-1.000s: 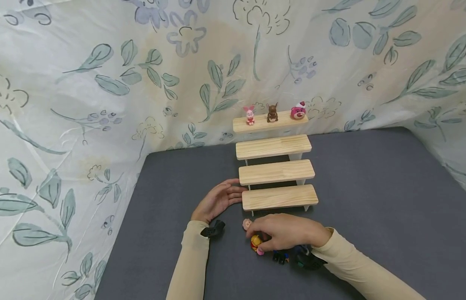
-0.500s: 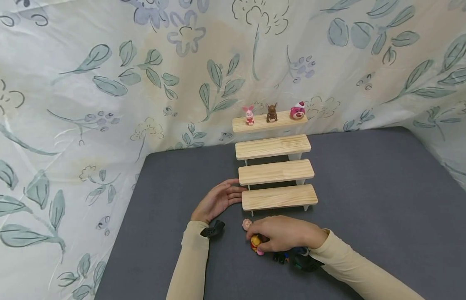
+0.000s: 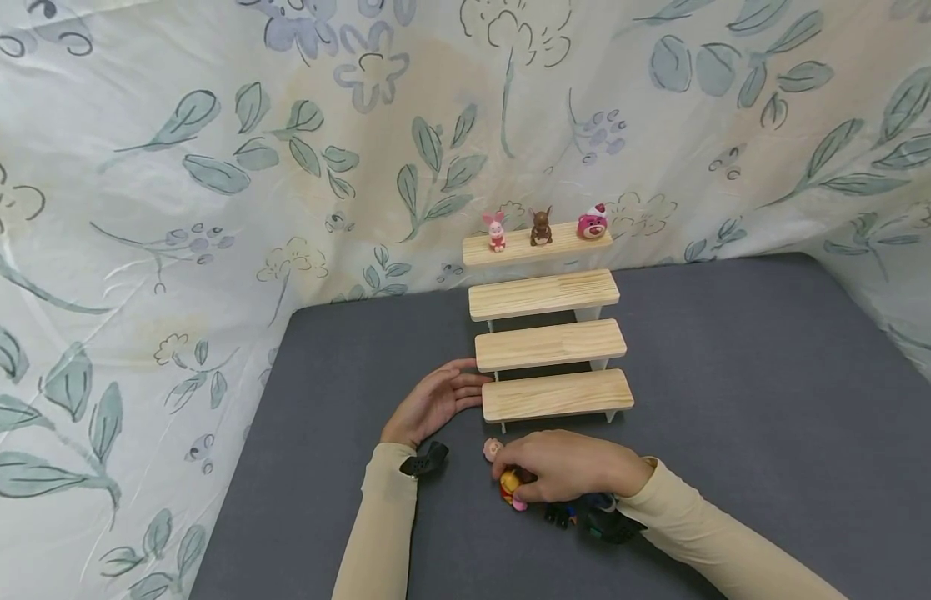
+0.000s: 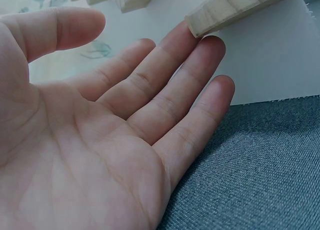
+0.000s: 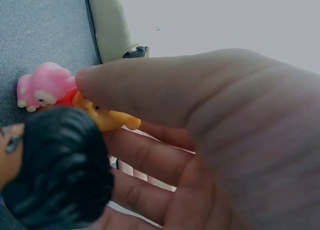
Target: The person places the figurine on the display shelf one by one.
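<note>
My right hand [image 3: 578, 465] pinches a small yellow bear figurine [image 3: 508, 482] in a red top between thumb and fingers, low over the table. A pink figurine [image 5: 46, 84] lies just beyond the thumb tip. The black-haired figurine [image 5: 65, 165] is close to the camera in the right wrist view. A pale pink figurine [image 3: 493, 450] lies ahead of the fingers, and a dark figurine [image 3: 561, 515] is partly hidden beneath the wrist. My left hand [image 3: 433, 404], fingers extended, touches the left side of the stepped wooden shelf [image 3: 558, 396].
Three figurines stand on the top step: a pink-eared one [image 3: 497, 232], a brown one [image 3: 541, 227] and a magenta bear [image 3: 592, 223] with a red-and-white hat. Behind the dark grey table [image 3: 735, 400] hangs a floral cloth [image 3: 285, 167].
The view has shifted very slightly. Both hands and the figurines stay practically where they were.
</note>
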`<control>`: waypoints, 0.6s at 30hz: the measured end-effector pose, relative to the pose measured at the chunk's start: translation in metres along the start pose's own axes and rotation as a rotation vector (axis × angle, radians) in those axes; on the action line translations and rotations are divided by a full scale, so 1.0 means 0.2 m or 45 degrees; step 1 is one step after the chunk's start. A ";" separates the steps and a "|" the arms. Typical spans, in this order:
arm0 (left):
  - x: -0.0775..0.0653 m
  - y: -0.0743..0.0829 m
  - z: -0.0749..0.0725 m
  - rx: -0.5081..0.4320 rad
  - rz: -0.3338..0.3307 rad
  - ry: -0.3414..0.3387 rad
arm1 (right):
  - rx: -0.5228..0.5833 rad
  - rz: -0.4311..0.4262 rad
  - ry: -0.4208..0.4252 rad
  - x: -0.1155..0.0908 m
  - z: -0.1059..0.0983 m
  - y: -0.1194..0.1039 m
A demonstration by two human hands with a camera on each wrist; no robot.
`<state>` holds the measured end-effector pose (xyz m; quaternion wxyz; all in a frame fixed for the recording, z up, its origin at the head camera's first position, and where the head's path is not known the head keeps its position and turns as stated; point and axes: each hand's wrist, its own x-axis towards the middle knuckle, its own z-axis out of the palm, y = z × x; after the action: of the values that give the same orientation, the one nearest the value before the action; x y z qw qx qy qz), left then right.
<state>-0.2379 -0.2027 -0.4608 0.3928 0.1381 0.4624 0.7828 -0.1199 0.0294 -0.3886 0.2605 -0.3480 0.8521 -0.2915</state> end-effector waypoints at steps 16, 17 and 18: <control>0.00 0.00 -0.01 0.016 0.008 -0.022 | -0.010 0.019 0.031 0.00 0.00 0.00; 0.00 0.00 -0.01 0.017 0.008 -0.022 | -0.015 0.017 0.034 0.00 0.00 0.00; 0.00 0.00 -0.01 0.017 0.008 -0.022 | -0.019 0.015 0.036 0.00 0.00 0.00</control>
<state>-0.2379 -0.2040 -0.4615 0.3934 0.1491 0.4637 0.7797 -0.1198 0.0288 -0.3893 0.2475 -0.3406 0.8599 -0.2886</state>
